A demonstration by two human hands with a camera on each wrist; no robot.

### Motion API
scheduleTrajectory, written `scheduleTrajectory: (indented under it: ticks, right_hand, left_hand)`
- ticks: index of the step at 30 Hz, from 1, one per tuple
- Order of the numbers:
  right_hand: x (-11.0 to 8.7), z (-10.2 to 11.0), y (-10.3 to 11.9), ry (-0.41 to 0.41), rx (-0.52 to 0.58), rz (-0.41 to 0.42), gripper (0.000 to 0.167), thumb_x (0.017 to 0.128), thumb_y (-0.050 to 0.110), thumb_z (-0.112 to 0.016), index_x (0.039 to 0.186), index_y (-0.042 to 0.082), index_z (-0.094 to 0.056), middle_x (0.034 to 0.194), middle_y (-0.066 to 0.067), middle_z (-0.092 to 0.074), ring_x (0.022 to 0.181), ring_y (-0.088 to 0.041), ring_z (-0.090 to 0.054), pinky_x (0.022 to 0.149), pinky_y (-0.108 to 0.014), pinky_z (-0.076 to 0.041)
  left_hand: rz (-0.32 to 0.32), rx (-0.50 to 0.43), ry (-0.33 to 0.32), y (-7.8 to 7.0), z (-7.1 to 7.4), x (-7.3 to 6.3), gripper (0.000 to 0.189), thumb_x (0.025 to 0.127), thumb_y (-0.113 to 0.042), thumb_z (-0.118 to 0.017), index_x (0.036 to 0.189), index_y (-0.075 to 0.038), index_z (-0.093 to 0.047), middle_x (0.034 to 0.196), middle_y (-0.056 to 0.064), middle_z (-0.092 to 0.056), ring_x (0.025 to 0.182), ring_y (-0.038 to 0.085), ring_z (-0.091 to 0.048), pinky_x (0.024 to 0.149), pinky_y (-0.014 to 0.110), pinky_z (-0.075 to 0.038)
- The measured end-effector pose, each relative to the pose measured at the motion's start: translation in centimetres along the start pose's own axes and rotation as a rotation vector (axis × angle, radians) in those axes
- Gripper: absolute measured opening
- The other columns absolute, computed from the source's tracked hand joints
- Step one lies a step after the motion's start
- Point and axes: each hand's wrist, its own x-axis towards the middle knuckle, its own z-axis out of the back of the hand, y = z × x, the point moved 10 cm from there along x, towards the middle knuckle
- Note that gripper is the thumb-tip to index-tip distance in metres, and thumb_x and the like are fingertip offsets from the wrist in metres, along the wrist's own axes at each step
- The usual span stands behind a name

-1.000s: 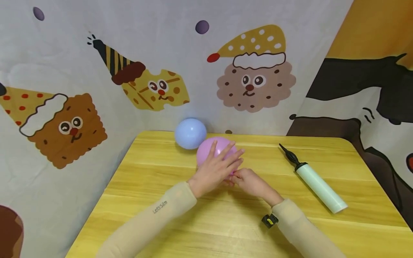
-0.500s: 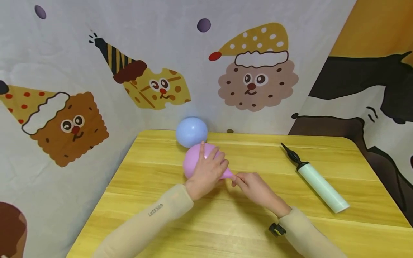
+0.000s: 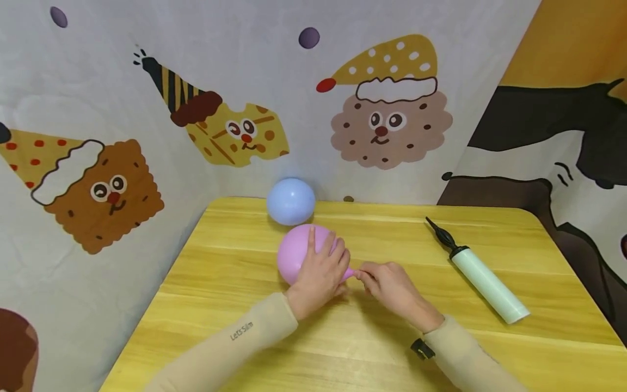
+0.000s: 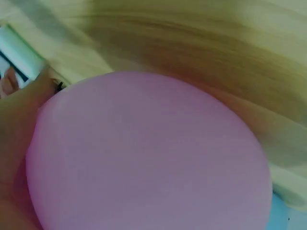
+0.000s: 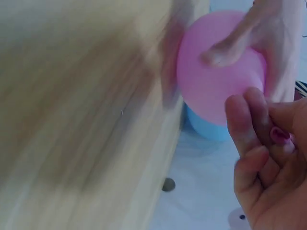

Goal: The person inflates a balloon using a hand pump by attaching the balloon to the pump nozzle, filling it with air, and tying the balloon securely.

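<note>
An inflated pink balloon is close over the table, its neck pointing right. My left hand holds the balloon's body, fingers spread over the top; in the right wrist view the left thumb presses on the near side. With thumb and fingers, my right hand pinches the stretched neck. The rolled mouth of the balloon pokes out between the right fingers in the right wrist view. Pink rubber fills most of the left wrist view.
Behind the pink balloon, a blue balloon sits at the table's back edge. A pale green hand pump with a black nozzle lies on the right of the wooden table. A printed cloth hangs behind.
The pink balloon has moved left and toward me with my left hand. My right hand has shifted slightly right and down, and the neck now stretches between the hands.
</note>
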Motion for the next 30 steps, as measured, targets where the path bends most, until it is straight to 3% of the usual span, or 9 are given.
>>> scheduleTrajectory:
  ticks: [4, 8, 11, 14, 17, 21, 26, 28, 30]
  right_hand:
    - [-0.3, 1.3, -0.2, 0.005, -0.013, -0.015, 0.02, 0.1, 0.014, -0.07, 0.08, 0.017, -0.072, 0.063, 0.014, -0.062, 0.051, 0.005, -0.046, 0.046, -0.02, -0.041]
    - [-0.3, 2.5, 0.4, -0.008, 0.003, 0.002, 0.015, 0.101, 0.01, -0.068, 0.087, 0.014, -0.073, 0.068, 0.014, -0.066, 0.059, 0.002, -0.058, 0.05, -0.02, -0.046]
    - [0.0, 2.6, 0.9, 0.002, 0.007, 0.022, 0.014, 0.102, 0.008, -0.066, 0.09, 0.013, -0.072, 0.072, 0.012, -0.069, 0.06, 0.0, -0.059, 0.051, -0.021, -0.046]
    - [0.2, 2.4, 1.2, 0.021, 0.001, 0.035, 0.015, 0.102, 0.008, -0.065, 0.09, 0.012, -0.072, 0.073, 0.009, -0.07, 0.058, 0.002, -0.055, 0.051, -0.021, -0.045]
    - [0.1, 2.3, 0.8, -0.002, -0.013, 0.022, 0.015, 0.101, 0.01, -0.068, 0.088, 0.015, -0.072, 0.072, 0.009, -0.07, 0.058, 0.003, -0.056, 0.052, -0.021, -0.046]
    - [-0.1, 2.6, 0.2, -0.04, -0.031, 0.0, 0.01, 0.099, 0.012, -0.071, 0.09, 0.015, -0.075, 0.072, 0.01, -0.071, 0.061, 0.001, -0.062, 0.054, -0.021, -0.048]
    - [-0.2, 2.6, -0.2, -0.029, -0.019, -0.003, 0.006, 0.097, 0.01, -0.073, 0.094, 0.01, -0.078, 0.076, 0.006, -0.074, 0.059, 0.003, -0.056, 0.05, -0.02, -0.045]
    - [-0.1, 2.6, 0.1, -0.032, -0.015, 0.019, 0.005, 0.096, 0.01, -0.074, 0.094, 0.011, -0.079, 0.076, 0.007, -0.073, 0.058, 0.004, -0.055, 0.05, -0.02, -0.045]
    - [-0.1, 2.5, 0.6, -0.042, -0.015, 0.051, 0.005, 0.096, 0.009, -0.075, 0.093, 0.012, -0.078, 0.076, 0.007, -0.073, 0.061, 0.004, -0.058, 0.052, -0.02, -0.047]
  left_hand:
    - [0.008, 0.023, 0.006, 0.2, 0.1, 0.2, 0.082, 0.1, -0.075, -0.037, 0.146, -0.01, -0.057, 0.149, 0.009, -0.054, 0.147, 0.034, -0.037, 0.117, 0.077, -0.012]
    - [0.036, 0.012, 0.065, 1.5, 0.9, 1.0, 0.055, 0.103, -0.044, -0.061, 0.149, -0.013, -0.057, 0.146, 0.006, -0.059, 0.142, 0.027, -0.048, 0.118, 0.074, -0.011]
    - [0.033, -0.046, 0.084, 2.0, 1.7, 1.6, 0.056, 0.098, -0.028, -0.073, 0.15, -0.018, -0.055, 0.139, 0.004, -0.065, 0.135, 0.024, -0.054, 0.12, 0.069, -0.019]
    - [-0.001, -0.138, 0.087, 1.4, 1.9, 1.9, 0.054, 0.095, -0.026, -0.077, 0.145, -0.027, -0.058, 0.137, -0.002, -0.066, 0.136, 0.024, -0.054, 0.114, 0.071, -0.03]
    - [-0.041, -0.227, 0.062, 0.3, 1.3, 1.9, 0.039, 0.094, -0.024, -0.077, 0.132, -0.03, -0.066, 0.134, -0.007, -0.067, 0.14, 0.022, -0.051, 0.108, 0.078, -0.032]
    - [-0.033, -0.432, 0.009, -0.1, 1.0, 1.6, 0.027, 0.093, -0.025, -0.077, 0.119, -0.027, -0.072, 0.124, -0.01, -0.072, 0.134, 0.016, -0.056, 0.115, 0.077, -0.017]
    - [-0.022, -0.753, 0.049, 0.2, 0.9, 0.9, 0.023, 0.099, -0.029, -0.071, 0.12, -0.02, -0.072, 0.12, -0.009, -0.073, 0.119, 0.012, -0.063, 0.123, 0.066, 0.002]
    - [-0.017, -0.786, 0.073, 0.3, 0.9, 0.7, 0.021, 0.102, -0.03, -0.067, 0.12, -0.02, -0.073, 0.117, -0.01, -0.074, 0.114, 0.012, -0.064, 0.123, 0.064, 0.004]
    - [-0.019, -0.729, 0.073, 0.2, 0.9, 0.7, 0.021, 0.105, -0.032, -0.063, 0.118, -0.022, -0.076, 0.11, -0.01, -0.076, 0.11, 0.011, -0.065, 0.124, 0.063, 0.0]
